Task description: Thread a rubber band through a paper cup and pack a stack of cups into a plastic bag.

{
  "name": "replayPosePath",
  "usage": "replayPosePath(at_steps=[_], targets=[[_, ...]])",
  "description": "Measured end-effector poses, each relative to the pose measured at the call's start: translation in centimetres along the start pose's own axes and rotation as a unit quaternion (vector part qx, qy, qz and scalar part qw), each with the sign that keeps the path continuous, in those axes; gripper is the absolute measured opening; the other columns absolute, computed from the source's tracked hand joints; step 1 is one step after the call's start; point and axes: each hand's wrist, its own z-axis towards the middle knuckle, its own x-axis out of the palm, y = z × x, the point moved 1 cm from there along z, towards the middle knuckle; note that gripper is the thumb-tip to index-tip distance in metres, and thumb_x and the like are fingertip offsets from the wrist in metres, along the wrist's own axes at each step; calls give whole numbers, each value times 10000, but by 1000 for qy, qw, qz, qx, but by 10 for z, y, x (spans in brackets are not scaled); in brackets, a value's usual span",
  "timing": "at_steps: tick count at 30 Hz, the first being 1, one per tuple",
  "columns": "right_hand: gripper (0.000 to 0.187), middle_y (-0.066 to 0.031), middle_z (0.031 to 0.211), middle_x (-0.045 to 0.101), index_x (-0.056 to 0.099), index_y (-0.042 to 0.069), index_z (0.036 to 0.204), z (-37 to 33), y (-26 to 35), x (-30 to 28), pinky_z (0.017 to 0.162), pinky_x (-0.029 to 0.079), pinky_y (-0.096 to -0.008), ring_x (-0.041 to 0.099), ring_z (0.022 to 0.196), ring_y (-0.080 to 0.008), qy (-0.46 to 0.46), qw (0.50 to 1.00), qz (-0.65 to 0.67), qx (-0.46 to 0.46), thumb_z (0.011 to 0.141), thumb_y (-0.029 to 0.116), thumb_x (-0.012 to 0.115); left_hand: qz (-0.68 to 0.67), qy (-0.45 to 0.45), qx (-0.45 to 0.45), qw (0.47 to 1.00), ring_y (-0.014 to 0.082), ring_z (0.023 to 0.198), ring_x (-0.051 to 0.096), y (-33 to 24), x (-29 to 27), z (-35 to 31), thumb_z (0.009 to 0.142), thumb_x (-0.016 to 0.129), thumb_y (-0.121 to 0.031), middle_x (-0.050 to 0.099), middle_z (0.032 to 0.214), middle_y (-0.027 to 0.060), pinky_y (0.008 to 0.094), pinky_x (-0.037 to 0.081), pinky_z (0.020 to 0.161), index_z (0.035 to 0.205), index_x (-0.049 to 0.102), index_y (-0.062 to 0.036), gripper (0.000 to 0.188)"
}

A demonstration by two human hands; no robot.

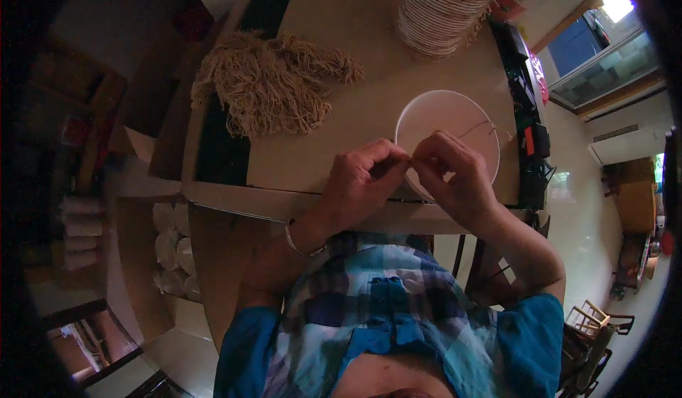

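My left hand and my right hand meet fingertip to fingertip at the near left rim of a white round tub. Both are closed in a pinch, and whatever lies between the fingers is too small to make out. A thin beige string runs from behind my right hand across the tub and over its far right rim. Left of the tub lies a loose heap of beige cut strings with frayed ends.
A tall cylinder wound with pale cord stands at the table's far side. Small black items line the right edge. The brown tabletop ends just before my body. Below left, a cardboard box holds several white rolls. Chairs stand at the right.
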Motion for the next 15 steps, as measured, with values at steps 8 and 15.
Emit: replayPosePath(at_steps=[8,15], targets=[[113,-46,750,562,558,31,877,7,-5,-5,579,461,-270,550,654,-120,55,994,46,78,797,46,636,13,-12,10,1000,129,743,625,-4,-2,0,861,640,-100,645,822,93,275,502,641,926,643,-26,99],[59,17,707,552,589,45,864,24,-3,-23,460,381,-211,470,551,-37,192,937,185,224,828,86,613,28,12,40,999,155,743,633,-7,-4,2,845,631,-61,627,832,110,285,506,662,908,630,-2,86]])
